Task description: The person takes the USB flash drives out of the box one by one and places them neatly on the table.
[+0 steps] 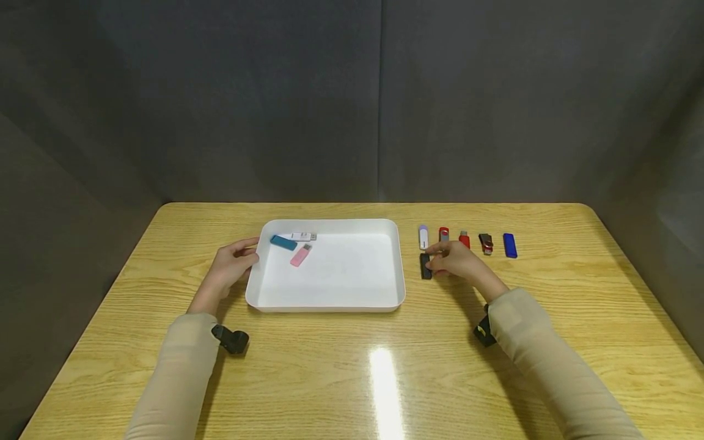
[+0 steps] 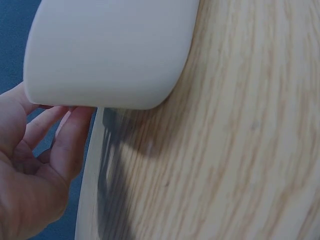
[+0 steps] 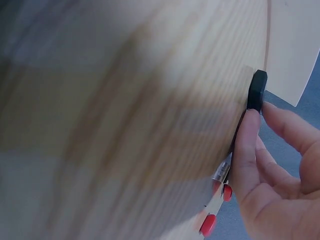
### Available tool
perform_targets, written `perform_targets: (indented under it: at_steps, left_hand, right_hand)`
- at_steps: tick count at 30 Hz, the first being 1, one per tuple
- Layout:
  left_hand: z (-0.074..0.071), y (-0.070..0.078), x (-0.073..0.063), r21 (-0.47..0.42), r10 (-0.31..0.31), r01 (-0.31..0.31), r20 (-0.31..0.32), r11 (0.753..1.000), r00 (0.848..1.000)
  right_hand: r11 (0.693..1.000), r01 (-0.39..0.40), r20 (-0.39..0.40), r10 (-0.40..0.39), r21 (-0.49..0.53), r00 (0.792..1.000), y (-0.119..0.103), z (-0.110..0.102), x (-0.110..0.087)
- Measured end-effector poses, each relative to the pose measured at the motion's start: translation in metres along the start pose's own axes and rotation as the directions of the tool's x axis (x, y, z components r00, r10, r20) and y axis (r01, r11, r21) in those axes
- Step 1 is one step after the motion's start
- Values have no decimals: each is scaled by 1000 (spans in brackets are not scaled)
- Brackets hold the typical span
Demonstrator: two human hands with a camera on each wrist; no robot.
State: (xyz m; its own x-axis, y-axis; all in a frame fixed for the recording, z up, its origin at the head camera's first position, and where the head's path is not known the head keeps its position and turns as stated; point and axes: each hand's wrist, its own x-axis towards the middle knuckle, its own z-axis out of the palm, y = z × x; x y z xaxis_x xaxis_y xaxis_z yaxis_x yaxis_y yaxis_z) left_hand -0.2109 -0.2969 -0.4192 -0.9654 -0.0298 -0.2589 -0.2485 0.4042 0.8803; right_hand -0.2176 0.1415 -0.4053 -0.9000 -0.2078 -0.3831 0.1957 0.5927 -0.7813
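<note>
Our right hand pinches a black USB stick on the counter, between the white tray and the counter's right edge; our left hand, fingers loosely spread, touches the tray. Gripping the stick's long sides should serve us best.

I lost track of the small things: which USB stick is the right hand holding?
The all-black stick, just right of the white tray and nearer the person than the white-and-lilac stick. Only this one is pinched by the right hand.
</note>
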Motion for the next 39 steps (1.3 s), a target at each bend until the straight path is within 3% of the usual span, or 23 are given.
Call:
perform_targets:
  at_steps: [11,18,28,39]
  left_hand:
    - [0,-1,1,-8,-4,4,0,1000,1000]
    - [1,-2,2,-6,-7,7,2,1000,1000]
    - [1,0,3,-14,2,-2,6,1000,1000]
    - [1,4,1,-8,4,-4,11,1000,1000]
  right_hand:
    - [1000,-1,-14,1,17,1000,-3,1,-3]
    - [1000,12,-80,-10,27,997,-9,-2,-4]
    - [998,33,-152,-24,60,988,-50,-9,-6]
    - [988,86,-139,-68,126,988,-87,16,9]
